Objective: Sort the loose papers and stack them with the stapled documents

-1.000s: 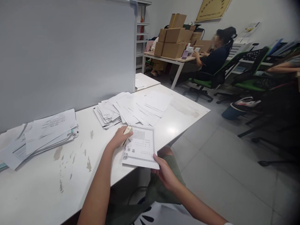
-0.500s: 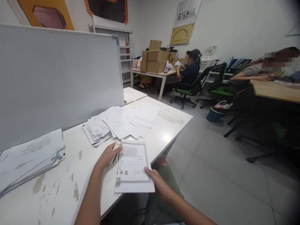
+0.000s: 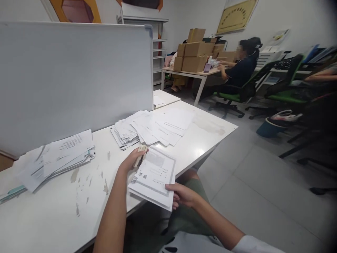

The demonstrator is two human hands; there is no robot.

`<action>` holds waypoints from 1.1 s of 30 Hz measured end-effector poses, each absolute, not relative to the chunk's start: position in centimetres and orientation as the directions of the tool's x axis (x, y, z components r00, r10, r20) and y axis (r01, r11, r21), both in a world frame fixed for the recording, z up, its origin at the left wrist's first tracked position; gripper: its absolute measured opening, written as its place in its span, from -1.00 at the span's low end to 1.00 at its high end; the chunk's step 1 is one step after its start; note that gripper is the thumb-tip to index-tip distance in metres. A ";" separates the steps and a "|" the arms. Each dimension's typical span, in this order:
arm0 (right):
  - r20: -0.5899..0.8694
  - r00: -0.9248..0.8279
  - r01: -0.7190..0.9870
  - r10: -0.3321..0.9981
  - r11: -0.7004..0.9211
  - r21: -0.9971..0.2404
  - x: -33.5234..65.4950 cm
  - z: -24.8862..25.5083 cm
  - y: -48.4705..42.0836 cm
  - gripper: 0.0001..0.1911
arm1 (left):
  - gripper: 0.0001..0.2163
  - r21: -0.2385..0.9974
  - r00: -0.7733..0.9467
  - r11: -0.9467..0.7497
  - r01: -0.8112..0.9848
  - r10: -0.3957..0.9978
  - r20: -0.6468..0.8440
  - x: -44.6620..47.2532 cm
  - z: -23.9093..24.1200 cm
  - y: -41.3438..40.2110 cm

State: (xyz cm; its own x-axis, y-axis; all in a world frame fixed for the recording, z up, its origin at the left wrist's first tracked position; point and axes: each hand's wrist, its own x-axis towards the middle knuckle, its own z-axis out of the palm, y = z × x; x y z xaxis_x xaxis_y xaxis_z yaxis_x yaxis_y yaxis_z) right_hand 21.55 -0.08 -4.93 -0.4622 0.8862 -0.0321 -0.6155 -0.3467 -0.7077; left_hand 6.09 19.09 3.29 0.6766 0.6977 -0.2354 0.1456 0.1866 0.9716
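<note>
Just below the middle of the frame, your left hand [image 3: 131, 160] wraps around a small cream tool [image 3: 140, 155] beside the printed papers [image 3: 155, 175], while your right hand [image 3: 183, 195] pinches their lower right edge, probably so they don't slip.

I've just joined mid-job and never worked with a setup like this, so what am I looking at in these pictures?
There is no machine here: these are a person's bare hands, seen from one camera worn on the head, looking forward and down. The left hand grips what looks like a cream stapler at the edge of some printed sheets; I can't tell whether it clamps them. The right hand holds those sheets near the desk edge. On the white desk lie a paper stack at left and spread papers ahead, with a grey partition behind.
</note>
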 end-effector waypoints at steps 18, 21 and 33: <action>-0.079 -0.454 -0.551 0.888 -0.349 -0.758 21.2 -4.7 -0.3 -0.40 | -0.57 0.968 0.661 0.162 0.194 0.707 -0.251 6.6 3.3 19.1; -0.085 -0.466 -0.534 0.880 -0.357 -0.766 21.1 -4.9 -0.4 -0.39 | -0.57 0.958 0.658 0.180 0.222 0.698 -0.284 6.8 3.3 19.1; -0.087 -0.381 -0.486 0.920 -0.280 -0.828 20.5 -2.8 -0.7 -0.42 | -0.54 0.971 0.572 0.086 0.223 0.795 -0.202 6.9 3.1 19.4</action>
